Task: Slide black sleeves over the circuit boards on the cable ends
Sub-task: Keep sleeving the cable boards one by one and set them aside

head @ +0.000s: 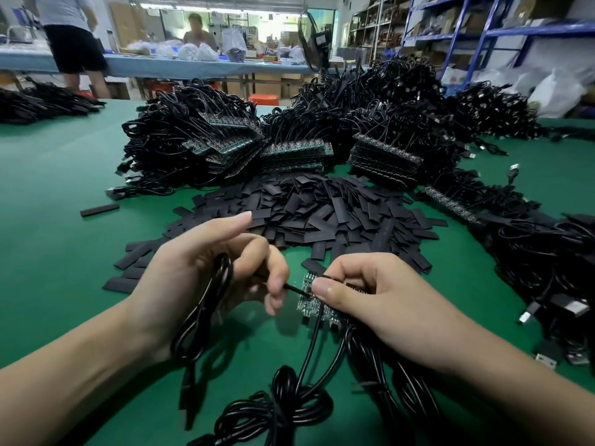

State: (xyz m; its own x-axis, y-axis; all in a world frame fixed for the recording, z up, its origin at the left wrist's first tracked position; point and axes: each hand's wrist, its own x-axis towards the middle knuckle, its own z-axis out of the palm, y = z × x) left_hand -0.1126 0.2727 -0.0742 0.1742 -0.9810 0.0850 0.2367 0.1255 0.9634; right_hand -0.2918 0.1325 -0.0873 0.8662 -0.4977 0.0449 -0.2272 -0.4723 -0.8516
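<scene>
**Coiled cable (283, 410) nearest, both hands on one board**

Right hand (363, 294) pinches a small circuit board (307, 296) between thumb and curled fingers, its grip clenched on the board just above the green table (64, 175). The board's green face and small parts show uncovered. More boards seem to lie under the same fingers, but I cannot tell how many.

Left hand (206, 272) curls round a looped cable (209, 304) that runs through its palm, forefinger straight. Its lower fingers pinch the thin lead (291, 288) that reaches the board. More cables drop from under the right hand toward the coiled cable.

Just beyond the hands spreads a loose heap of flat black sleeves (322, 214), with one stray sleeve (99, 209) apart on the left. Behind the heap stand stacks of boards (289, 154) with cables bundled over them, walling off the far side of the table. To the right, a row of boards (450, 204) and a tangle of cables with USB plugs (566, 309) crowd the table's edge.

On a far blue table (145, 64) sit filled plastic bags (196, 51); their contents are too small to tell.
</scene>
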